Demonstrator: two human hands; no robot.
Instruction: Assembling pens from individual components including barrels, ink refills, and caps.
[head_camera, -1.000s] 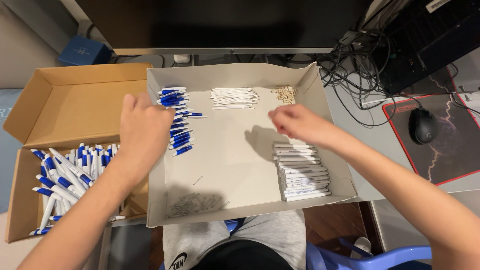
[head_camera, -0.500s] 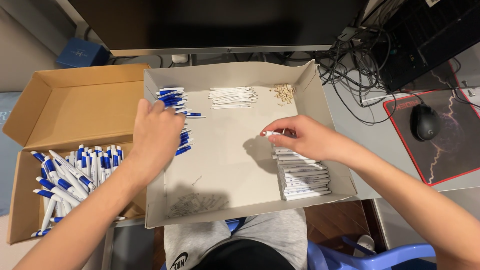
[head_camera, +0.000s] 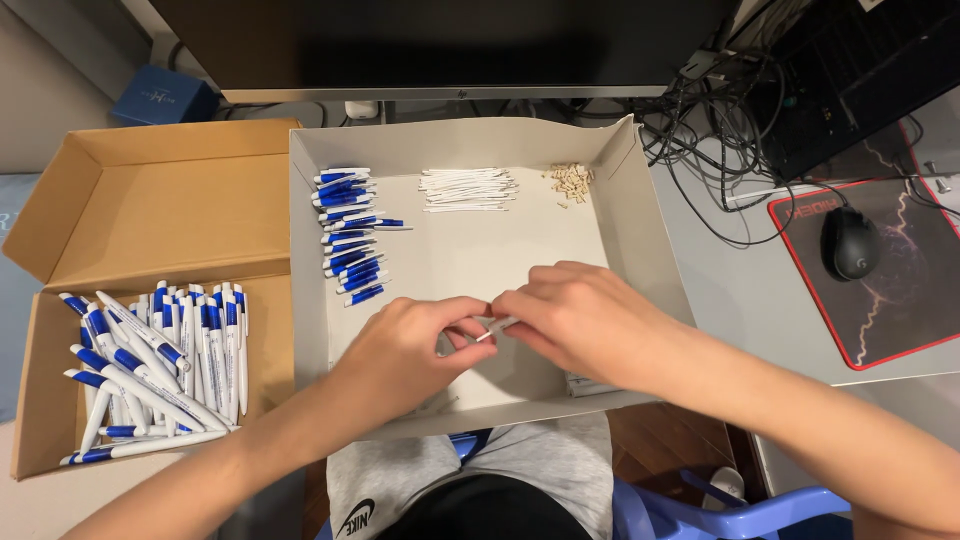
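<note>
Your two hands meet over the near middle of the shallow white cardboard tray (head_camera: 640, 260). Your left hand (head_camera: 405, 350) and your right hand (head_camera: 575, 320) pinch between their fingertips a slim white plastic pen part (head_camera: 492, 329), so both grips are closed on that one piece. Its long axis runs on a slant, the lower end toward your left hand and the upper end toward your right; only a short stretch shows between the fingers, so which end is the tip cannot be told. It is held just above the tray floor, near the tray's front wall.

Under your right wrist the edge of a stack of white pen barrels (head_camera: 590, 383) peeks out at the tray's near right corner.

To your left, the open brown cardboard box (head_camera: 150, 210) holds a loose heap of assembled white and blue pens (head_camera: 155, 365) in its near half.

Farther into the tray, a column of blue pen caps (head_camera: 350, 235) lies along the left wall, a bundle of thin white refills (head_camera: 468, 189) lies crosswise near the back, and a small pile of tan springs (head_camera: 572, 180) sits beside it.

Beyond the tray on the right, a black computer mouse (head_camera: 852, 243) rests on a dark red-edged mouse pad (head_camera: 900, 300), with tangled black cables (head_camera: 720, 110) and a dark monitor (head_camera: 440, 45) at the back.
</note>
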